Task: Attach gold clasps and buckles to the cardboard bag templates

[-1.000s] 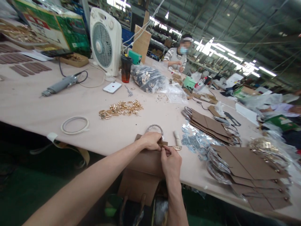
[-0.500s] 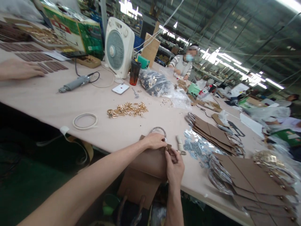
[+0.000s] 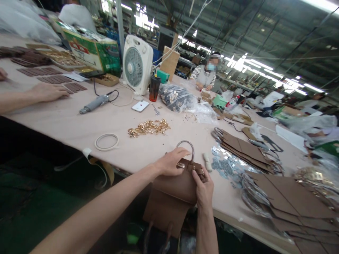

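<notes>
One brown bag piece [image 3: 173,187] is the thing in the hands in the head view, and I take it as the landmark. It lies across the near edge of the bench [image 3: 132,151], handle end upon the top, lower part hanging over; probably so that the bench carries the handle end while the rest falls freely. Its curved handle [image 3: 191,146] points away from the person.

At the upper edge of the piece, left of the handle, the left hand [image 3: 171,163] has a narrow grip holding this edge, beside a shiny fitting [image 3: 181,165]; I judge that it steadies the piece. At the right end of the same edge, the right hand [image 3: 204,185] has also a narrow grip holding the piece, near a small gold fitting [image 3: 202,171]. Whether its fingers pinch this fitting too, I cannot tell.

Just beyond the piece, on its right, lies a pale roll [image 3: 207,162], then silver plates [image 3: 226,165], and farther right a stack of brown panels [image 3: 293,201]. Beyond the piece to the left are gold parts [image 3: 149,127] and a tape ring [image 3: 106,149]; perhaps these are placed around it for easy reach. Well apart, farther left of the piece, another person's hand [image 3: 50,92] rests by brown strips [image 3: 53,79].
</notes>
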Tool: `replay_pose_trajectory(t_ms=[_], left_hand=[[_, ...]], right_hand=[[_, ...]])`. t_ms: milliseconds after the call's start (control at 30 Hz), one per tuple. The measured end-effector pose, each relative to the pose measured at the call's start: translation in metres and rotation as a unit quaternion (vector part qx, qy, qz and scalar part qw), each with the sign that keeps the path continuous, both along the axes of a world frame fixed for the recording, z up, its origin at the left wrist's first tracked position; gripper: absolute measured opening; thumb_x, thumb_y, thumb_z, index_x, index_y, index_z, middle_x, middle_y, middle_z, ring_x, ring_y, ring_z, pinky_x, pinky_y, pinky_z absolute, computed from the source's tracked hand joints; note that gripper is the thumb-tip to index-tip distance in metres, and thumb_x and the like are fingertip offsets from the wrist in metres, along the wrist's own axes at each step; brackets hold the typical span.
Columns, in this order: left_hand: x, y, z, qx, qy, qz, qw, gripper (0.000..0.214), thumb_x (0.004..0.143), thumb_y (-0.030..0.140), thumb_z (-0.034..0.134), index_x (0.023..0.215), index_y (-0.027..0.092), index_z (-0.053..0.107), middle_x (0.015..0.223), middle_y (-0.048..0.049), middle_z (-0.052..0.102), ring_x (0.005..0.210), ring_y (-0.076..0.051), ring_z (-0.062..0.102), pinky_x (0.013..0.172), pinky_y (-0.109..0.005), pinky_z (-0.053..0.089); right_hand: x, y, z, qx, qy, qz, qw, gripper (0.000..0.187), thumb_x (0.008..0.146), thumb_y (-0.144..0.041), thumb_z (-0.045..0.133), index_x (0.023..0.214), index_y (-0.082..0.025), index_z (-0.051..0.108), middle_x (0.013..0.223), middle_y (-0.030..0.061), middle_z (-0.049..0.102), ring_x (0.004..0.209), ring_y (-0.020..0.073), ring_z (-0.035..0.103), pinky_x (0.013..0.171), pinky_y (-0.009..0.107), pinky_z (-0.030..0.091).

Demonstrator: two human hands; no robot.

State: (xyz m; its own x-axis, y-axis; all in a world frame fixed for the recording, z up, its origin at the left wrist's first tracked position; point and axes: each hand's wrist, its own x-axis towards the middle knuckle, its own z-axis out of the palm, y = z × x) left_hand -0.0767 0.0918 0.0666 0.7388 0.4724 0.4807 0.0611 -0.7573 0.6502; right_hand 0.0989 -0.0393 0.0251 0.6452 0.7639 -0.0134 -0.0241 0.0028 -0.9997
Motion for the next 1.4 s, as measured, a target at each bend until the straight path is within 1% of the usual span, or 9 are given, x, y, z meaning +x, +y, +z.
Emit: replay_pose_trajectory(t_ms=[133,200,300,533,700,900,1000,1167,1400], left_hand=[[-0.023,-0.007,-0.009,-0.016,-0.069,0.102,0.992,0.048,0.083,0.007,0.06,0.128,0.022,0.065,0.132,-0.0104,0.064,0.128,-0.026,0.056,0.113,-0.045,0.045],[-0.028,-0.009,-0.013,-0.076,-0.098,0.173,0.977,0.022,0.093,0.015,0.056,0.109,0.021,0.07,0.117,-0.0079,0.069,0.116,-0.022,0.062,0.106,-0.04,0.049],[-0.032,-0.01,-0.016,-0.175,-0.134,0.278,0.935,0.023,0.103,0.029,0.048,0.103,0.02,0.069,0.103,-0.0047,0.071,0.1,-0.018,0.067,0.095,-0.033,0.053],[-0.05,-0.002,-0.022,-0.183,-0.077,0.368,0.908,0.033,0.085,0.017,0.067,0.118,0.021,0.064,0.113,-0.0042,0.07,0.095,-0.016,0.068,0.09,-0.029,0.054],[-0.054,-0.01,-0.024,-0.098,0.12,0.35,0.924,0.012,0.098,0.032,0.057,0.098,0.026,0.067,0.1,-0.0024,0.07,0.096,-0.021,0.067,0.085,-0.032,0.053],[-0.049,-0.007,-0.021,-0.093,0.18,0.312,0.928,0.014,0.101,0.031,0.052,0.103,0.025,0.064,0.108,-0.0043,0.068,0.096,-0.022,0.068,0.083,-0.031,0.051],[-0.05,-0.004,-0.019,-0.1,0.166,0.318,0.928,0.02,0.104,0.033,0.046,0.1,0.024,0.064,0.105,-0.0056,0.068,0.093,-0.021,0.068,0.082,-0.031,0.05],[-0.052,-0.002,-0.015,-0.111,0.14,0.316,0.932,0.027,0.106,0.032,0.041,0.098,0.024,0.065,0.102,-0.0066,0.069,0.091,-0.022,0.069,0.081,-0.032,0.049],[-0.053,0.001,-0.015,-0.154,0.092,0.329,0.927,0.029,0.106,0.035,0.038,0.099,0.024,0.065,0.098,-0.0055,0.073,0.09,-0.023,0.071,0.083,-0.034,0.05]], right_hand=[[0.004,0.001,0.004,0.003,0.033,0.019,0.999,0.073,0.07,-0.051,0.088,0.132,-0.019,0.065,0.12,0.0117,0.077,0.108,0.029,0.073,0.09,0.04,0.06],[0.005,0.003,0.007,0.007,0.032,0.041,0.999,0.069,0.073,-0.051,0.087,0.13,-0.02,0.065,0.122,0.0116,0.076,0.108,0.0288,0.073,0.092,0.041,0.06],[0.004,0.007,0.012,-0.003,0.012,0.086,0.996,0.067,0.076,-0.053,0.083,0.132,-0.022,0.062,0.124,0.0118,0.075,0.111,0.0303,0.072,0.095,0.043,0.059],[0.02,0.031,0.0,-0.073,-0.144,0.101,0.982,0.086,0.067,-0.065,0.081,0.139,-0.024,0.061,0.137,0.0123,0.068,0.129,0.0398,0.063,0.103,0.049,0.056],[0.031,0.039,-0.005,-0.091,-0.269,0.095,0.954,0.084,0.072,-0.07,0.073,0.141,-0.024,0.06,0.137,0.0147,0.067,0.128,0.0415,0.062,0.112,0.057,0.048],[0.01,0.066,0.037,-0.027,-0.42,-0.016,0.907,0.071,0.084,-0.067,0.064,0.137,-0.02,0.063,0.137,0.0178,0.063,0.119,0.0373,0.064,0.108,0.057,0.047],[-0.019,0.102,0.057,0.032,-0.379,0.09,0.921,0.046,0.092,-0.054,0.063,0.126,-0.023,0.068,0.128,0.0124,0.069,0.107,0.0284,0.069,0.097,0.046,0.056],[-0.055,0.18,0.059,0.087,-0.371,0.266,0.885,0.029,0.092,-0.031,0.062,0.117,-0.023,0.074,0.117,0.0081,0.073,0.106,0.0239,0.069,0.093,0.04,0.057],[-0.078,0.245,0.036,-0.009,-0.366,0.266,0.892,0.034,0.076,-0.013,0.065,0.107,-0.021,0.078,0.109,0.0088,0.074,0.09,0.0216,0.068,0.096,0.038,0.052]])
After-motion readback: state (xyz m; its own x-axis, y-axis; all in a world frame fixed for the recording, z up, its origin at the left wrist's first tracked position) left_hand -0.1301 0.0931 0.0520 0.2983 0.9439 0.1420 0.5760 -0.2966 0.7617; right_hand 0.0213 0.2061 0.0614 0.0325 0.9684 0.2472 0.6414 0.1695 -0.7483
